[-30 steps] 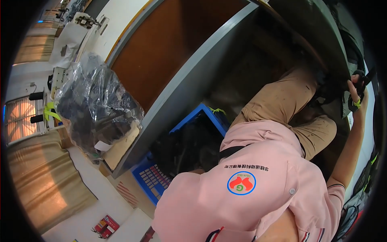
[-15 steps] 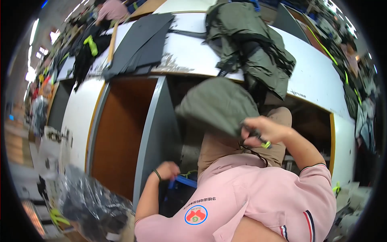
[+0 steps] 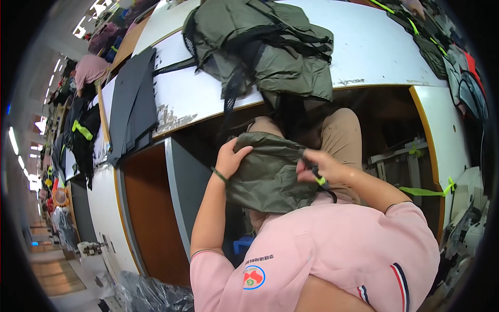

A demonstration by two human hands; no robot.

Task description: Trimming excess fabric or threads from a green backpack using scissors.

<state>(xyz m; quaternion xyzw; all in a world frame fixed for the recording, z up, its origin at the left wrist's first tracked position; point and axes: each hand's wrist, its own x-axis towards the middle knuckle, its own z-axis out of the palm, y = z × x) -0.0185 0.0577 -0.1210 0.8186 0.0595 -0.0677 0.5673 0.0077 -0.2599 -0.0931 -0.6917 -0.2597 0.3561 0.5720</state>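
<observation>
An olive-green fabric piece (image 3: 270, 179) is spread over my lap, below the table edge. My left hand (image 3: 230, 158) grips its upper left edge, thumb on top and fingers underneath. At its right edge is my right hand (image 3: 326, 167), closed around a small black tool (image 3: 318, 177) with a yellow-green band and a dark cord hanging from it. The tool's exact kind is hard to make out, and the right fingertips are partly hidden. Ahead on the table lies an olive-green backpack (image 3: 293, 70) with black straps and mesh, some of it drooping over the edge.
The white table (image 3: 379, 47) has worn patches along its front. Flat dark grey sheets (image 3: 132, 99) lie at its left. Below are a brown-backed compartment (image 3: 153, 208) and a grey divider (image 3: 179, 192). A clear plastic bag (image 3: 153, 294) sits lower left; a yellow-green strap (image 3: 423, 191) hangs right.
My left hand has come up from beside my lap and taken hold of the fabric. The fabric, swinging before, now lies across my lap. My view has shifted to the right.
</observation>
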